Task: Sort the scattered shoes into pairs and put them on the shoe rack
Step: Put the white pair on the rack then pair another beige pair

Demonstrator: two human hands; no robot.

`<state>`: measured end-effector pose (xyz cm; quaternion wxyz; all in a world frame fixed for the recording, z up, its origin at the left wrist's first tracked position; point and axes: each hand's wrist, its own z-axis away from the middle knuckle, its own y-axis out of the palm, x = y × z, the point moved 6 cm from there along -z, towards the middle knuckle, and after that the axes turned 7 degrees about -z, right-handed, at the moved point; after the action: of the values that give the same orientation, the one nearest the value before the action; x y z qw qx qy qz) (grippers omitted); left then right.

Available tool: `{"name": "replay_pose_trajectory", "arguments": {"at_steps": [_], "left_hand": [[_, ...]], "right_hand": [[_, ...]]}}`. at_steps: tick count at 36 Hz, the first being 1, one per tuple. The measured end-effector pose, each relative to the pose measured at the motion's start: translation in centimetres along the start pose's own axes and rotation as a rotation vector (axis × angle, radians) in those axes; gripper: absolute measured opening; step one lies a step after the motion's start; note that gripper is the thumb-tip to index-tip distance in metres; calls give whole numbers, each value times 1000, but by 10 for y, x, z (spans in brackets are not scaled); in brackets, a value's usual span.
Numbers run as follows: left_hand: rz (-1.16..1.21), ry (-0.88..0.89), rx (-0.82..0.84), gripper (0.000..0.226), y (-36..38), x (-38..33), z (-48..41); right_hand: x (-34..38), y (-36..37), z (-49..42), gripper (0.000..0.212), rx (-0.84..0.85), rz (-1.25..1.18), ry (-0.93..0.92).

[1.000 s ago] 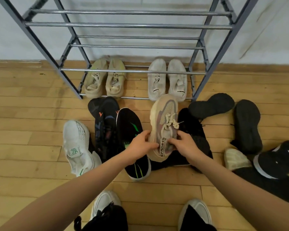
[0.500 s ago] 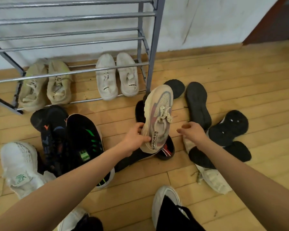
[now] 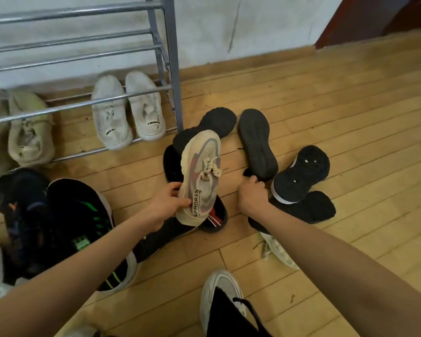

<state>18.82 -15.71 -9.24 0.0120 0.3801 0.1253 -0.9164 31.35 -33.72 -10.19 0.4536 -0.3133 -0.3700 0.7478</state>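
Bare floor (image 3: 338,105) is lying wide open from one to three o'clock, out to the wall. At eleven o'clock the shoe rack (image 3: 173,69) is closing that side off, its corner post standing just beside the toe of the beige sneaker (image 3: 202,171). That sneaker is sitting dead centre, lifted above a black shoe. The left hand (image 3: 167,206) is gripping it at the heel, laces up. Its long axis is running from seven to one o'clock, toe leading toward one. The hands are working apart. The right hand (image 3: 252,197) is curling its fingers round the heel of the sole-up black shoe (image 3: 257,142) at two o'clock. The white pair (image 3: 127,113) is resting on the rack's bottom tier, toes to the wall.
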Motion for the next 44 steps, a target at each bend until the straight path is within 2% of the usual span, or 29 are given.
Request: {"name": "replay_pose_trajectory", "arguments": {"at_steps": [4,6,8,12,18,23,28,32,34,37,39,41,44], "left_hand": [[19,-8,7,56,0,-1,3],[40,-9,3,56,-1,-1,5],[77,-11,1,56,-2,0,7],[130,-27,-33,55,-9,8,9],[240,-49,-91,56,-37,23,13],[337,-51,-149,54,-57,31,18],[432,-45,-198,58,-76,42,25],[493,-36,-251,52,-87,48,31],[518,-21,-289,45,-94,51,34],[538,-8,-320,42,-105,57,40],[533,-12,-346,44,-114,60,45],[515,-17,-370,45,-121,63,48],[448,-30,-358,47,-123,67,51]], "right_hand": [[8,-10,3,36,-18,-125,-75],[12,-28,6,25,-58,-262,-125],[10,-51,11,26,-87,-393,-135],[-1,-89,11,11,-88,-684,-179],[-2,-117,13,38,-113,-1114,-284],[13,-128,15,21,-136,-1161,-351],[23,-152,16,30,-121,-1317,-409],[48,-164,10,28,2,-1525,-411],[68,-159,2,27,104,-1624,-354],[100,-141,-12,35,255,-1620,-270],[116,-124,-21,45,288,-1545,-234],[126,-107,-28,54,263,-1391,-215],[134,-91,-22,64,221,-1038,-243]]}}
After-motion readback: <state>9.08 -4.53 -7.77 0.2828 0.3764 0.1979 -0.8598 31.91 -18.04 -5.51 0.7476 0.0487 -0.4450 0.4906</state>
